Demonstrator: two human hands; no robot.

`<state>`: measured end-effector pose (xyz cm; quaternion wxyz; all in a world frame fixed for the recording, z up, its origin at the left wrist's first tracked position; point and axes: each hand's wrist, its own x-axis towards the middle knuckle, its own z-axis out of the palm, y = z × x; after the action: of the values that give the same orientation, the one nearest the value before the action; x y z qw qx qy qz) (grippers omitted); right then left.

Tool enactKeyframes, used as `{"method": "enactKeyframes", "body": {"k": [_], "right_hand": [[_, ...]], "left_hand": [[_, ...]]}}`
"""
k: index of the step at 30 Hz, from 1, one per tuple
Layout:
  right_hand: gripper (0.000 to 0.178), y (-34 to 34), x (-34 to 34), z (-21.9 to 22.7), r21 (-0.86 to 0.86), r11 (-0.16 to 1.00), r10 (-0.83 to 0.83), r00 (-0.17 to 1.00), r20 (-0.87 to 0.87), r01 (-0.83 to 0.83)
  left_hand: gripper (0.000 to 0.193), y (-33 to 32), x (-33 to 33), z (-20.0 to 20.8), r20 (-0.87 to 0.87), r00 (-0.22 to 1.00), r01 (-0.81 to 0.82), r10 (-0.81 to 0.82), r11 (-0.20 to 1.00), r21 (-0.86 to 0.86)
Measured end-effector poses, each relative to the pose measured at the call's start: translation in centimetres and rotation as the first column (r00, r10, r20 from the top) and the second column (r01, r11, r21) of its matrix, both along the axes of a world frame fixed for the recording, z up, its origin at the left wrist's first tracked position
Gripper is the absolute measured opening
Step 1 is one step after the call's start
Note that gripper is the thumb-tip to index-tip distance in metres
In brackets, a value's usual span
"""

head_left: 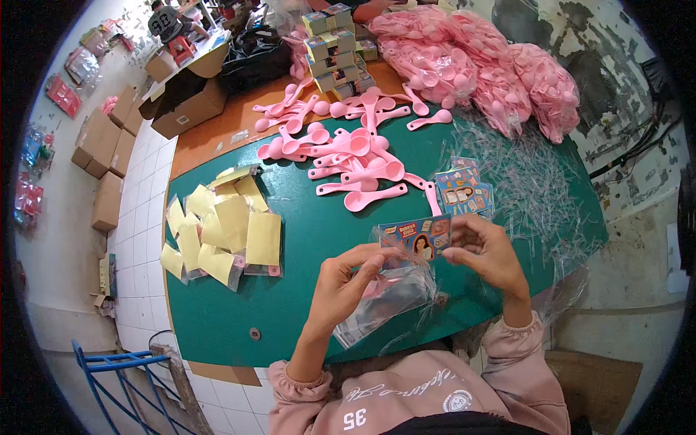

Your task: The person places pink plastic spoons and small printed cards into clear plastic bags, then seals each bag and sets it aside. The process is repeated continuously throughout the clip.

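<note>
A small colourful printed card (415,236) is pinched by the thumb and fingers of my right hand (489,254). My left hand (346,281) grips a clear plastic bag (406,279) at its mouth, and the card's left end overlaps the bag there. Something pink shows through the plastic beneath my left fingers; its shape is partly hidden. Below the hands lie more flat clear bags (370,315). Just beyond my right hand rests a loose stack of similar cards (464,190). Pink measuring spoons (362,163) are heaped past the card.
Filled packets with yellowish card backs (221,228) pile on the green table (297,304) at left. Clear plastic strips (529,188) litter its right side. Bulging bags of pink spoons (464,61), stacked card bundles (335,54) and an open carton (185,105) stand behind. Another person (170,25) sits far left.
</note>
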<state>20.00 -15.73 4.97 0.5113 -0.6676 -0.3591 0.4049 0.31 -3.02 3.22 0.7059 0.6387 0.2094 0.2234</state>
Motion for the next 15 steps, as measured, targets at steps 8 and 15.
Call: {"method": "enactKeyframes", "body": {"k": [8,15], "right_hand": [[0.024,-5.8,17.1,-2.6,0.048,0.893,-0.165,0.225,0.96,0.448],[0.036,-0.7,3.2,0.2,0.147,0.98,0.096,0.969,0.229,-0.132]], "left_hand": [[0.026,-0.2,-0.7,1.3,-0.022,0.999,-0.038,0.037,0.997,-0.068],[0.023,-0.3,-0.7,0.1,-0.025,0.999,0.038,-0.04,0.998,-0.047]]}}
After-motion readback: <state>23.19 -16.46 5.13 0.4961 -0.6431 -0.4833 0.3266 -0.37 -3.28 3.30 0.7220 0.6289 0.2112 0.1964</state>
